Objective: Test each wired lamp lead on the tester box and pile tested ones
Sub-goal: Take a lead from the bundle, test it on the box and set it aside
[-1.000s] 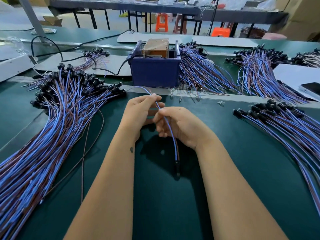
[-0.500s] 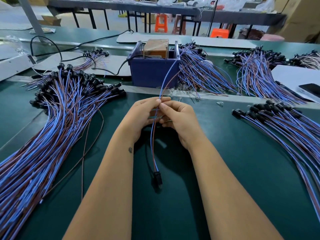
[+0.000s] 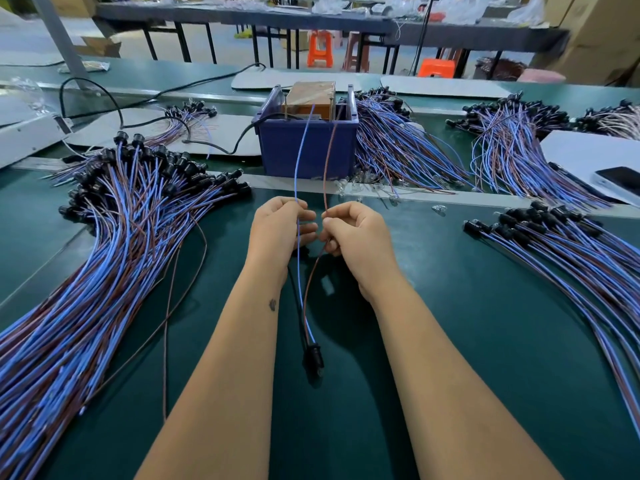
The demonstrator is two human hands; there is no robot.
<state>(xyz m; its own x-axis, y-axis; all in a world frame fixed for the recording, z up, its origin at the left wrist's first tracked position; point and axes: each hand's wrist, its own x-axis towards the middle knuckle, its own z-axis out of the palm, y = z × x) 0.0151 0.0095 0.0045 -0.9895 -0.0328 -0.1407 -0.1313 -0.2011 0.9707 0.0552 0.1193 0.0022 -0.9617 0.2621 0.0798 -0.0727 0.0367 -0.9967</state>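
A factory assembly workshop: large bundles of blue and brown wired lamp leads (image 3: 114, 258) cover a long dark green work surface (image 3: 485, 341), with orange plastic stools (image 3: 320, 48) and brown cardboard cartons (image 3: 595, 32) behind.

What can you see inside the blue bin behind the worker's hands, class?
Inside the blue bin stands a brown box, wrapped in clear tape. A black cable runs in over the rim. The bin's front wall hides the box's lower part.

- The green desk (image 3: 485, 341) carried a big pile of blue-and-brown leads (image 3: 86, 271) at 9 o'clock.
- A smaller pile (image 3: 588, 258) lay at 3 o'clock.
- A blue bin (image 3: 308, 150) stood at 12 o'clock, another bundle (image 3: 398, 150) just beside it.
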